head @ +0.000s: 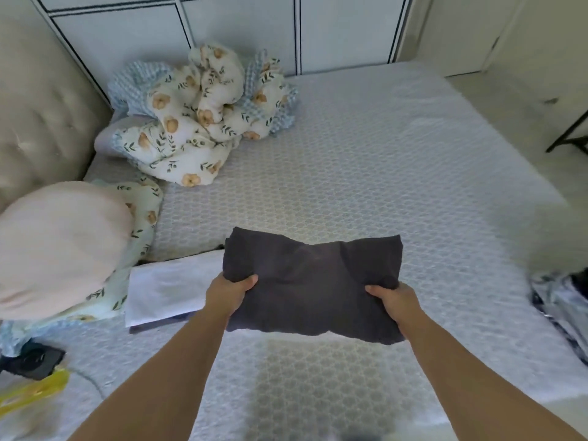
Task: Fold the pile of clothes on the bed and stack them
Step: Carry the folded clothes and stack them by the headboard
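While both arms reach forward over the bed (366, 160), a folded dark grey garment (313, 281) is held between them above the patterned mattress, its long axis running left to right across the view and its near edge sagging toward the person. The left hand (227, 294) grips the garment's left near corner, thumb curled on top and fingers tucked out of sight under the cloth; the right hand (396, 302) grips the right near side the same way, thumb on top, its fingers hidden beneath. A shadow lies on the mattress below the garment. Just to the left, a folded white cloth (168, 289) lies flat on the bed, its right end covered by the dark garment and the left hand. Farther back sits a crumpled floral bedding heap (203, 116), and a pale pink pillow (60, 246) rests at the left edge. At the right edge a dark-and-white bundle (560, 305) is cut off and too blurred to make out. A yellow object (35, 389) at lower left is also blurred.
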